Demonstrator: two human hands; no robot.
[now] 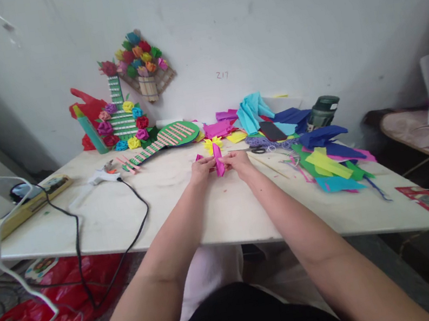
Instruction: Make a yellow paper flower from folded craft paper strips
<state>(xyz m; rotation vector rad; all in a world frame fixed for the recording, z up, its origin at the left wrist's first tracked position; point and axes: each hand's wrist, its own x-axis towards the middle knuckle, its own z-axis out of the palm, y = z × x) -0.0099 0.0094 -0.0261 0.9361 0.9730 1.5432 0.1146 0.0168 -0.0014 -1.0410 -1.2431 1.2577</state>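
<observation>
A strip of magenta crepe paper (219, 161) stands upright between my two hands at the middle of the table. My left hand (203, 169) is closed on its left side, fingers pinched together. From the right, my right hand (238, 161) pinches the same paper. A smaller magenta bit shows above the left fingers. Just behind the paper is a yellow paper flower (213, 144). Black-handled scissors (256, 149) lie behind my right hand, and a thin wooden stick (269, 166) lies to its right.
Coloured paper sheets (328, 163) and a dark green bottle (322, 112) are at the right. A green guitar-shaped craft (169, 138) lies behind. At left are a glue gun (104, 175) with a black cord, a power strip (17, 212) and a glue bottle (91, 130).
</observation>
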